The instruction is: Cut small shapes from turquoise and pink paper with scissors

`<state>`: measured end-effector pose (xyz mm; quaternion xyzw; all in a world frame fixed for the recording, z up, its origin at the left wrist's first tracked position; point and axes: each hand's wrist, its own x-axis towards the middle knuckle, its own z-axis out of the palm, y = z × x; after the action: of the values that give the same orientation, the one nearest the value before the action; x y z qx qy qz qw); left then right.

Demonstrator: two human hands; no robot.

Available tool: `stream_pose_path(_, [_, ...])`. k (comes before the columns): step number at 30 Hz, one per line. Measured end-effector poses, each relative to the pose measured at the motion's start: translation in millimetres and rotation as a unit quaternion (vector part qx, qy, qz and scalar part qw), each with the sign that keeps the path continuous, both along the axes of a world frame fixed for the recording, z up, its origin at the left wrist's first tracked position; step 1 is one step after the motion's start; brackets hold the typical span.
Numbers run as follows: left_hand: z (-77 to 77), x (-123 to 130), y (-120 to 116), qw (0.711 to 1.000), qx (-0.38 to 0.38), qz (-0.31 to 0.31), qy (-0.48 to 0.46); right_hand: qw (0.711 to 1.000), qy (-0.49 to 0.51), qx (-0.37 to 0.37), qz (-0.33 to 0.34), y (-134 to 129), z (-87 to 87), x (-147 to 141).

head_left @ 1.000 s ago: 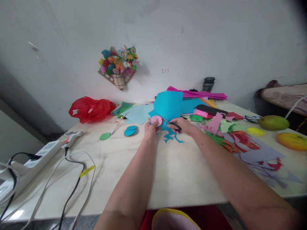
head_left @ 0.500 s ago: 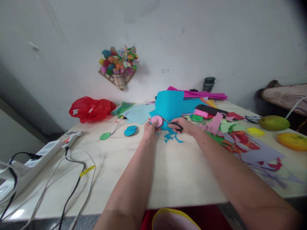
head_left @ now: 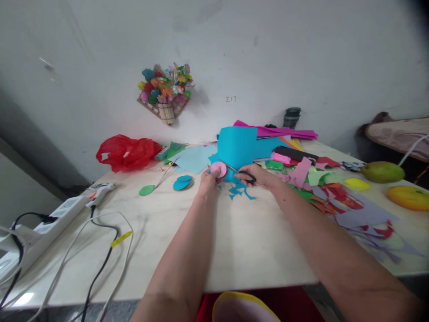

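Sheet of blue paper [head_left: 237,145], beyond and between the hands, stood slightly farther right than one second earlier; against the half-second-earlier view, no clear shift was seen. Left hand [head_left: 210,180] was closed, pinching a pink disc [head_left: 221,166] with the thumb on top; blue paper showed just behind the disc. Right hand [head_left: 258,174] was gripping scissors [head_left: 248,175], blades toward the disc's far edge; could not tell whether they were parted. Judged: sheet was being turned a little at the blades, cutting in progress, piece not yet free. Blue scraps [head_left: 238,191] lay on the bench [head_left: 258,241] below the right hand; blue discs [head_left: 182,181] lay left of the left hand, a green disc [head_left: 146,190] farther left. Writing: handwritten mark [head_left: 231,99] on the wall beyond the hands, read as "217" or "Z17". No brand or label was legible.
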<state>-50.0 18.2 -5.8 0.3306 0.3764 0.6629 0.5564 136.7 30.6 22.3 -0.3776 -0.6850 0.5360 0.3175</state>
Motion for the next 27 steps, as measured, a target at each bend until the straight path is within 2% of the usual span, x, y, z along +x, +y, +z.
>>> stream_pose_path(14, [3.4, 4.5, -3.5, 1.0, -0.01, 0.001, -0.006, 0.999, 0.018, -0.029, -0.011, -1.4, -2.0, -3.0])
stream_pose_path(27, [5.3, 5.6, -6.0, 1.0, -0.012, 0.005, -0.008, 1.0, 0.018, -0.018, -0.013, 4.6, -8.8, -2.1])
